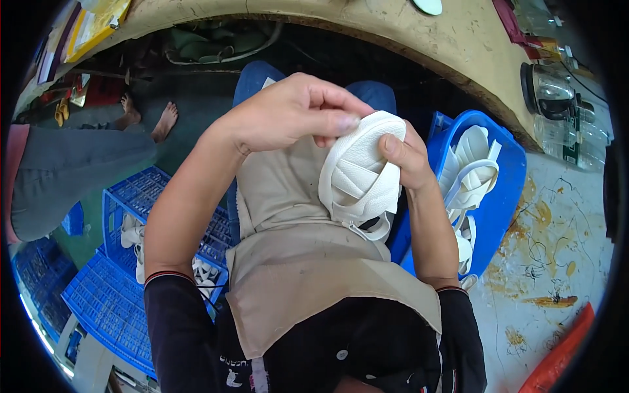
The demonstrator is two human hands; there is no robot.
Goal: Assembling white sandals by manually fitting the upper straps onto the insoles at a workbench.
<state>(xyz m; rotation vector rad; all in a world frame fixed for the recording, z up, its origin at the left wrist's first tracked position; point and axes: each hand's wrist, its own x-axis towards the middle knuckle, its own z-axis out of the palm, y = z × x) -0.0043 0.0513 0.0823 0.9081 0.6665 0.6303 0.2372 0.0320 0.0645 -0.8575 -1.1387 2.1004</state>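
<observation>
Head view: you hold a white sandal (363, 167) just right of the frame's centre, above your beige apron (308, 281), its rounded end up and its strap hanging lower. Your right hand (414, 160) is clamped on it, thumb pressed inside the rounded end, the other fingers mostly hidden behind. Your left hand (278, 111) reaches across to the upper-left rim, thumb and forefinger close together there; whether they pinch it, you cannot tell. Right of centre, a blue bin (504, 190) carries more white sandals (475, 173). A pale surface (452, 46) curves along the top.
</observation>
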